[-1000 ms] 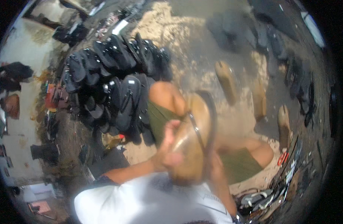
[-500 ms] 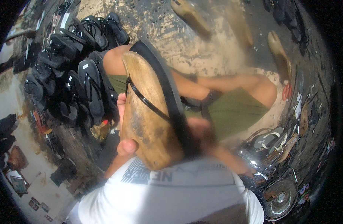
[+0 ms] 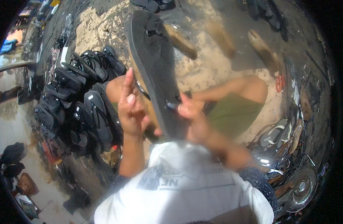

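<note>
A black flip-flop sole [image 3: 153, 71] is raised in front of me with its underside up, its far end tilted away. Behind it shows the edge of a wooden shoe last [image 3: 151, 112], with part of a shiny strap against the wood. At the sole's right edge, my right hand [image 3: 195, 121] grips it, thumb and fingers by a small shiny black strap end [image 3: 170, 105]; this hand is partly blurred. My left hand [image 3: 132, 108] is at the last's left side, fingers loosely apart, the index stretched upward. Its lower fingers are partly hidden near the wood.
Several finished black flip-flops [image 3: 97, 115] stand clustered at left. More wooden lasts [image 3: 263, 48] lie on the stained floor ahead. To the right are red-handled scissors [image 3: 280, 83], a grey sandal [image 3: 270, 136], scraps and a round metal fan-like part [image 3: 301, 186].
The last with its sole has turned over, from wooden face up to black underside up, and moved farther away. My left hand has loosened its grip; my right hand has moved up along the sole's edge.
</note>
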Action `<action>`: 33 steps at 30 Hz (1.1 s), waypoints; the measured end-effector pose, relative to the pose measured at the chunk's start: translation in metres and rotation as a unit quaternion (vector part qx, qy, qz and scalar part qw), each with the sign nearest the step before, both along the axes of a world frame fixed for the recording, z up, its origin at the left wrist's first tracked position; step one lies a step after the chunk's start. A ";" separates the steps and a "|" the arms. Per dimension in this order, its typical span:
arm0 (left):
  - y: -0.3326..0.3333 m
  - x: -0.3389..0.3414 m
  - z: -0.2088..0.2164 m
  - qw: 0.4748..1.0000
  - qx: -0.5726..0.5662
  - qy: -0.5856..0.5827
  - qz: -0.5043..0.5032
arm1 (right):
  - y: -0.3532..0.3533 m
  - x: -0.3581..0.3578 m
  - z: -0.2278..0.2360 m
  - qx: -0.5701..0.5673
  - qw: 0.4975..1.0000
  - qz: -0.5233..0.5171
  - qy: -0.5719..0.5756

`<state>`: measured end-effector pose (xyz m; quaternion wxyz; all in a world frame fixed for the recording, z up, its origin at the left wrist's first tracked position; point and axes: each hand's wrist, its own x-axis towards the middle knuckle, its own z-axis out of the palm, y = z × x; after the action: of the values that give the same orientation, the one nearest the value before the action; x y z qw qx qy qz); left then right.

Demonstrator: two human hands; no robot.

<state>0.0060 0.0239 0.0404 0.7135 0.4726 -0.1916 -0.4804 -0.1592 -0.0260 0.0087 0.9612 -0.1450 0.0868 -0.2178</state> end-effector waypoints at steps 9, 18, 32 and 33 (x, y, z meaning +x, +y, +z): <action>0.016 -0.010 -0.021 0.986 0.096 -0.105 -0.085 | -0.011 0.008 -0.025 -0.136 0.978 -0.093 0.131; 0.015 -0.012 -0.026 0.966 0.122 -0.214 -0.079 | -0.027 0.019 -0.048 -0.327 0.916 -0.094 0.215; 0.007 -0.007 -0.015 0.964 0.087 -0.221 -0.123 | -0.037 0.016 -0.036 -0.318 0.908 -0.156 0.222; 0.012 0.003 -0.016 0.963 0.065 -0.229 -0.123 | -0.035 0.019 -0.023 -0.360 0.877 -0.178 0.262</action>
<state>0.0088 0.0355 0.0245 0.5539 0.5881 -0.3753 -0.4545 -0.1403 -0.0610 -0.0147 0.7294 -0.5151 0.2758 -0.3559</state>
